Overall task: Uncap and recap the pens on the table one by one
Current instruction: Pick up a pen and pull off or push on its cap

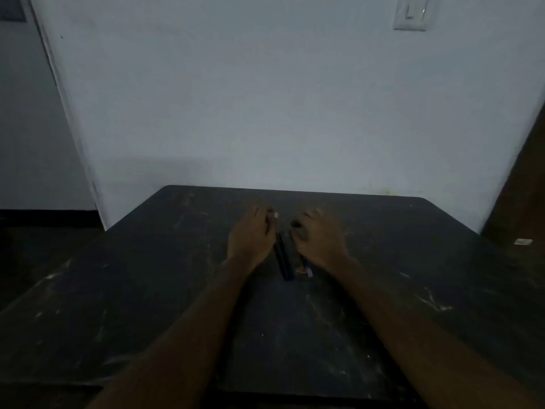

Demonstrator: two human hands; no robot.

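Several dark pens (283,258) lie side by side on the black table (383,290), pointing away from me; one at the right shows a pale end with a red mark (305,270). My left hand (252,234) rests just left of them, thumb and forefinger pinched together near its far tip. Just right of the pens is my right hand (317,239), its fingers curled down over their far ends. The frame is too dim to show whether either hand grips a pen or a cap.
The table's far edge meets a pale wall (265,113). A small white object (522,241) lies near the table's right edge. A dark door or panel (522,184) stands at the right. The floor drops away at the left.
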